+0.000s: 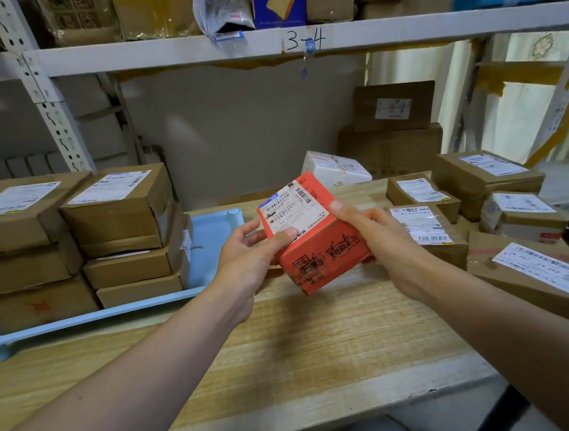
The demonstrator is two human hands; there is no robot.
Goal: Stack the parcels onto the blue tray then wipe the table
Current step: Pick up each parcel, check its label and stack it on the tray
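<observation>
A red parcel (320,246) with a white shipping label is held tilted above the middle of the wooden table (304,344). My left hand (249,256) grips its left side and my right hand (382,244) grips its right side. The blue tray (209,242) lies at the left of the table and carries two stacks of brown parcels (126,229). Several brown parcels (425,227) with labels lie loose on the table's right side.
A white parcel (336,169) and taller brown boxes (392,130) stand at the back right. A metal shelf (295,40) marked 3-4, loaded with packages, runs overhead. A white upright post (50,108) stands at back left. The table's front edge is near me.
</observation>
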